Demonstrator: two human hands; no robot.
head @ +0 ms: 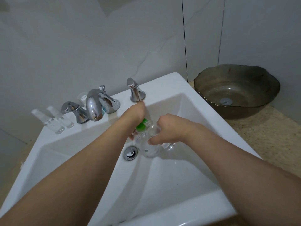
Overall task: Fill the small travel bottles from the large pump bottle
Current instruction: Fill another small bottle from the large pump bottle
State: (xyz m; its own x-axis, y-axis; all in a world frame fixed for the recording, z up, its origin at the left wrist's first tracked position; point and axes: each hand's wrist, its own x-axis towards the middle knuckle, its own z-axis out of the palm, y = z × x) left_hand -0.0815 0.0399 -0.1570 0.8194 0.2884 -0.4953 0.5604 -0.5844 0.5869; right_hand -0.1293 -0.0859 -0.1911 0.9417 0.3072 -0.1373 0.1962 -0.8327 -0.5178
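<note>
Over the white sink basin [162,176] I hold a clear large bottle [149,148] with a threaded neck. My right hand [169,129] grips its body from the right. My left hand [136,114] holds the green pump top [141,126] beside the bottle's neck. Two small clear travel bottles [48,120] stand on the sink's left ledge, left of the faucet. Another small clear cup-like piece [82,97] stands behind the faucet.
A chrome faucet [96,106] with two handles [75,111] [135,91] lines the sink's back ledge. The chrome drain plug [130,153] lies just left of the bottle. A dark glass bowl basin [236,90] stands on the speckled counter [268,136] at right. Grey tiled wall behind.
</note>
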